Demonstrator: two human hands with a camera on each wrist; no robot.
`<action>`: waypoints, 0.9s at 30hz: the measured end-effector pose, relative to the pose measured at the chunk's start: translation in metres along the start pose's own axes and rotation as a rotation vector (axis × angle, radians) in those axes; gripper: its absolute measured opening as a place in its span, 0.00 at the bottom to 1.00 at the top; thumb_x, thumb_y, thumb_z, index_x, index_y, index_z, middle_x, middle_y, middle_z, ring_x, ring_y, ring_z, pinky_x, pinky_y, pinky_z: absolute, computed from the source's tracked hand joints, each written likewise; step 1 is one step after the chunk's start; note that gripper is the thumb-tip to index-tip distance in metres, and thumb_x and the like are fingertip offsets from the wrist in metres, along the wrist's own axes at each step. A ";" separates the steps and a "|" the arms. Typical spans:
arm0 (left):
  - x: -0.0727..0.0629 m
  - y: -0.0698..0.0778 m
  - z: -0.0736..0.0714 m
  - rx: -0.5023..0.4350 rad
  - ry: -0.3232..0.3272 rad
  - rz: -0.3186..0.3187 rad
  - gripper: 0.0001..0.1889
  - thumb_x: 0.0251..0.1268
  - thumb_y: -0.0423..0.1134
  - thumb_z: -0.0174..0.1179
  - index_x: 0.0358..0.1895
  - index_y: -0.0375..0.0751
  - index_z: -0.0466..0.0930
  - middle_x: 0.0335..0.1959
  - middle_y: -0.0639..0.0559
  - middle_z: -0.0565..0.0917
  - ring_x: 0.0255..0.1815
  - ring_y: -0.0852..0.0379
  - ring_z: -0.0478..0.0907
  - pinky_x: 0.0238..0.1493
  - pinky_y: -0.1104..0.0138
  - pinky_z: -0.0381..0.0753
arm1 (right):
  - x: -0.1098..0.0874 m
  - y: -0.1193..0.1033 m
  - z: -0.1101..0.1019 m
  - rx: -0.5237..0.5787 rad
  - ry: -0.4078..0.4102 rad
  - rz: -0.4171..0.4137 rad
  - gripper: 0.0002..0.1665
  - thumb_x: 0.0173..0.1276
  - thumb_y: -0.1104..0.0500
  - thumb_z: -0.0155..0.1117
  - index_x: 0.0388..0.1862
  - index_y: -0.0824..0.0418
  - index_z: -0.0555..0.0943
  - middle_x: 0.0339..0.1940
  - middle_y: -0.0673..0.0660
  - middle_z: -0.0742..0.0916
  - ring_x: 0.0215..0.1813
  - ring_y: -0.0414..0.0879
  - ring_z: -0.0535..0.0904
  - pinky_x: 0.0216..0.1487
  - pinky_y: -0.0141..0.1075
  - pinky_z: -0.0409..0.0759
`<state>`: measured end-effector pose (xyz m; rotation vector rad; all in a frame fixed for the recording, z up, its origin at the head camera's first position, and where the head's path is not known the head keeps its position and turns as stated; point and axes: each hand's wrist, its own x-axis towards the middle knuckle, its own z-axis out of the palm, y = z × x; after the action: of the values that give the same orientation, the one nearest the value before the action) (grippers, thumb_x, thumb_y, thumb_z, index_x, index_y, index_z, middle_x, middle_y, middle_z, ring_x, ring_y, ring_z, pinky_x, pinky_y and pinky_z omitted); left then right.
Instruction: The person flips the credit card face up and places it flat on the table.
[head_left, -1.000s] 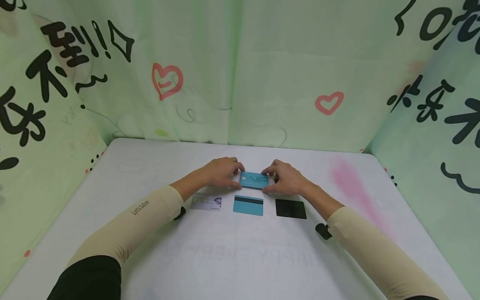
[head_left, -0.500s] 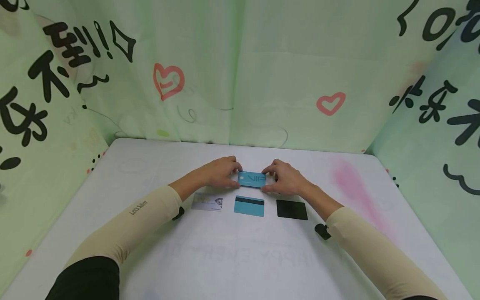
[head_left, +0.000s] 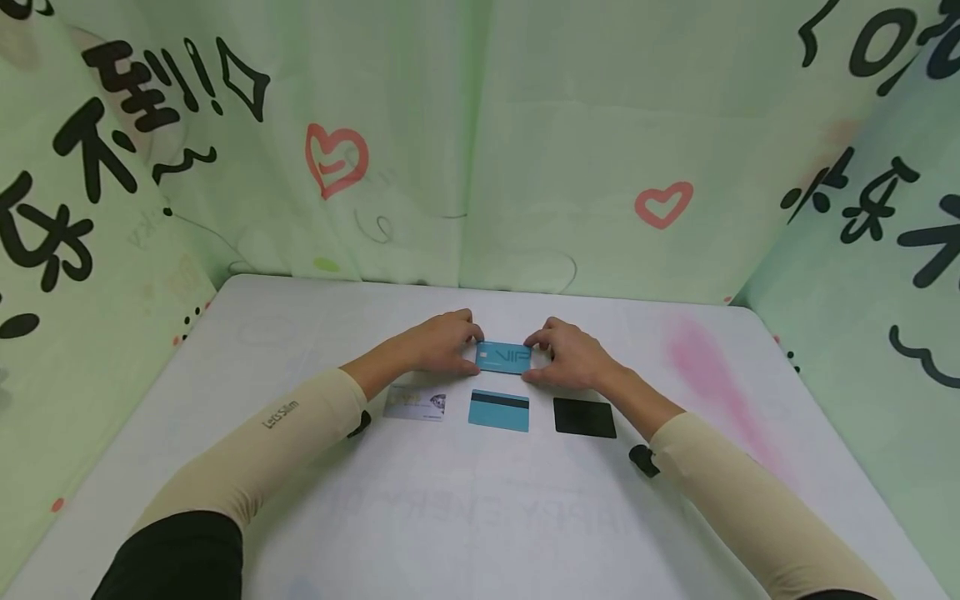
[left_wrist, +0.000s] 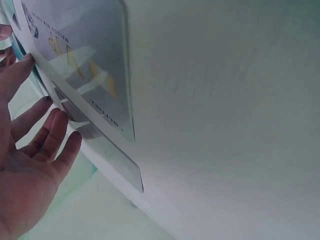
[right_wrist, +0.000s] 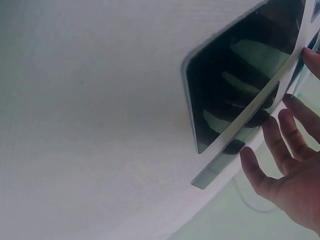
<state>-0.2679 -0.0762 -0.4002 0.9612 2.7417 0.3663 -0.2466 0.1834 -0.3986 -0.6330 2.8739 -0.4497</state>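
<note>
A light-blue card marked VIP [head_left: 503, 357] is face up at the table's middle. My left hand [head_left: 447, 343] holds its left edge, thumb at the near corner and index finger at the far one. On the opposite edge, my right hand [head_left: 572, 357] has thumb and index finger at the two corners. Whether the card touches the table cannot be told. Nearer me lies a row: a silver card [head_left: 415, 405], a blue card with a black stripe [head_left: 498, 411] and a black card [head_left: 585, 417].
In the left wrist view another card [left_wrist: 112, 155] lies beyond the silver one, under my fingers. The right wrist view has a further card [right_wrist: 217, 167] behind the black one. Green printed cloth [head_left: 555, 167] walls the white table [head_left: 480, 517] at the back and sides.
The VIP card has shifted slightly left between my hands since a second ago, then stayed almost still. The near row of cards lies unchanged.
</note>
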 end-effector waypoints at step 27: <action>0.000 0.004 -0.001 0.015 -0.017 -0.022 0.32 0.66 0.53 0.71 0.69 0.41 0.79 0.55 0.46 0.77 0.50 0.52 0.73 0.55 0.62 0.75 | -0.002 -0.002 0.000 -0.010 -0.009 -0.018 0.35 0.63 0.44 0.77 0.64 0.59 0.83 0.54 0.60 0.83 0.51 0.52 0.78 0.52 0.44 0.80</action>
<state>-0.2660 -0.0734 -0.3978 0.9330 2.7409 0.3333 -0.2445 0.1825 -0.3978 -0.6612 2.8660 -0.4343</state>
